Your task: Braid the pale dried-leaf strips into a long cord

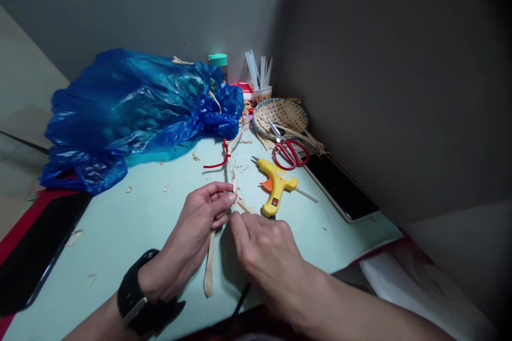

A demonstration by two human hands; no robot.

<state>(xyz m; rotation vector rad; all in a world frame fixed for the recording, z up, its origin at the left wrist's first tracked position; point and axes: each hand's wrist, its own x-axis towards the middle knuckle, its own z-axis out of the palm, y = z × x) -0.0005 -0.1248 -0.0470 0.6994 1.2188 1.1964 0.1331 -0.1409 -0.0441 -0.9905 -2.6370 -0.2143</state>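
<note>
A braid of pale, flat plant-fibre strips (232, 168) runs from the back of the table toward me, tied near its upper part with a red twisted cord (225, 155). My left hand (204, 210) pinches the braid at its lower end between thumb and fingers. Close beside it, my right hand (266, 242) is closed, its fingertips at the loose strips just below the braided part. One loose strip (209, 272) hangs down below my left hand. Just beyond my right hand lies a yellow glue gun (276, 184) with a clear glue stick in its back.
Red-handled scissors (288, 152) rest against a woven basket (280, 116). A phone (344, 186) lies at the right edge, a dark tablet-like slab (40, 245) at the left. A blue plastic bag (140, 112) fills the back left. Glue sticks stand in a paper cup (263, 93). Fibre scraps (165, 188) dot the table.
</note>
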